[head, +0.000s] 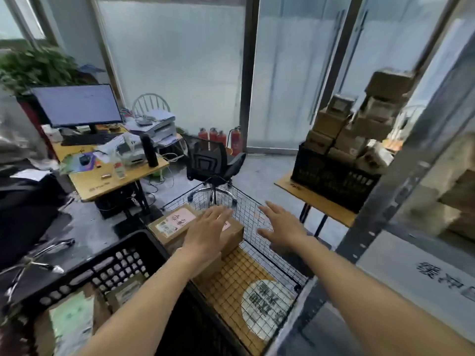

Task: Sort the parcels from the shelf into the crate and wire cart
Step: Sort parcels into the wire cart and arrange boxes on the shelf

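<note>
The wire cart (272,273) stands in front of me and holds brown cardboard parcels (172,224) with pink and white labels. My left hand (208,229) hovers flat with straight fingers over the nearest parcel and holds nothing. My right hand (282,227) is spread over the cart's right side, also empty. The black plastic crate (102,268) sits at the lower left with parcels (123,291) inside. The grey metal shelf (401,160) rises on the right, with blurred cardboard boxes (452,201) behind its post.
A second black crate (334,176), piled with boxes, rests on a small wooden table (316,199) at the right. A black office chair (213,163) stands beyond the cart. A cluttered desk (113,173) with a monitor is at the left. Fire extinguishers (221,137) line the glass wall.
</note>
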`<state>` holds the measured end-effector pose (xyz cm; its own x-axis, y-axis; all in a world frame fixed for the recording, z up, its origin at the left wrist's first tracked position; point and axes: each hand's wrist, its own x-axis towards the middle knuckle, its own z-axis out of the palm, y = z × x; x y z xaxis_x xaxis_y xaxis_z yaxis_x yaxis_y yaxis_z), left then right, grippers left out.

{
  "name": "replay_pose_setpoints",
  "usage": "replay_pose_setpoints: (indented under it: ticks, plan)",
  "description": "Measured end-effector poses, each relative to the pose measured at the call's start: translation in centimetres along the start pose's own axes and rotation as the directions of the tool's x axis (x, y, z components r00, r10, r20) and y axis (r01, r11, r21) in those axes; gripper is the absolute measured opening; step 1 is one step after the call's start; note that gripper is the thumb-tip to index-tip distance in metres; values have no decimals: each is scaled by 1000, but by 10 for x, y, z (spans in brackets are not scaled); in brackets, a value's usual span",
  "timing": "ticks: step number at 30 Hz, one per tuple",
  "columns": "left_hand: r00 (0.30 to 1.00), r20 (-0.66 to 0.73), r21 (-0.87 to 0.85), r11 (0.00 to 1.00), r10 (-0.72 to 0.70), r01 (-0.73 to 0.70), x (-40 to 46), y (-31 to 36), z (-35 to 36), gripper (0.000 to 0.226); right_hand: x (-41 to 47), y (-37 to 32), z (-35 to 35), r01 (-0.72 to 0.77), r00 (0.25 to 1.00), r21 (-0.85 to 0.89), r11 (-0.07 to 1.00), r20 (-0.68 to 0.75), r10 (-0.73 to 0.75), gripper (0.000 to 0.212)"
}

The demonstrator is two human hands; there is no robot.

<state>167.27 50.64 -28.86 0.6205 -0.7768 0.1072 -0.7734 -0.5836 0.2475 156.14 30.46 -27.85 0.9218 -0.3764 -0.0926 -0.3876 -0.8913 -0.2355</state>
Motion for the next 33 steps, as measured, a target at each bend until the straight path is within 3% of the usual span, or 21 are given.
replay_pose_setpoints:
  ticks: [7,16,24,33]
  plan:
    - [977,-83,-6,981,195,-196,-36,104,-94,72,-146,2,-105,-137,979,-124,983,-168,115,79]
    - [867,-193,18,885,460,-465,-89,295,-158,70,-355,64,-217,-359,894,-173,917,-346,285,79]
    - [723,-226,-36,736,653,-676,-177,508,-166,72,-603,143,-269,-573,721,-106,813,-537,438,75]
    - [533,-215,-133,516,818,-846,-343,742,-133,73,-905,206,-267,-772,520,-33,635,-608,600,71]
